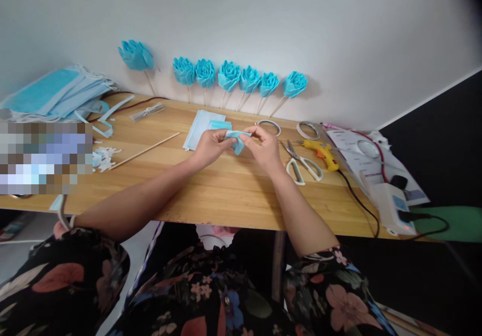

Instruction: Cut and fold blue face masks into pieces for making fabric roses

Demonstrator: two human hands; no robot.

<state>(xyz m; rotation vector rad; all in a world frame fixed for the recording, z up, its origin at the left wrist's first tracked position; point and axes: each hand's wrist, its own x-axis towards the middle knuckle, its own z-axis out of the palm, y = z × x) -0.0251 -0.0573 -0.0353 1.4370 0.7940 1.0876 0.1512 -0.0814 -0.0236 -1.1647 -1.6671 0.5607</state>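
Observation:
Between my two hands is a small folded piece of light-blue mask fabric (238, 145). My left hand (211, 147) pinches its left side with thumb and fingers. At its right side, my right hand (264, 148) grips the upper corner, thumb on the near face. Just behind my left hand a flat pale-blue face mask (199, 126) lies on the table, with a brighter blue strip (221, 124) on its right part. Along the wall lean several blue rose-like flowers (229, 76) on thin sticks, with a larger, more open flower (136, 56) farther left.
Right of my hands lie scissors (300, 162), a yellow glue gun (320, 152), two tape rolls (309, 130) and a power strip (393, 208). On the left are a mask stack (48, 95), a wooden stick (146, 151), white scraps (104, 158) and blue strips (105, 120).

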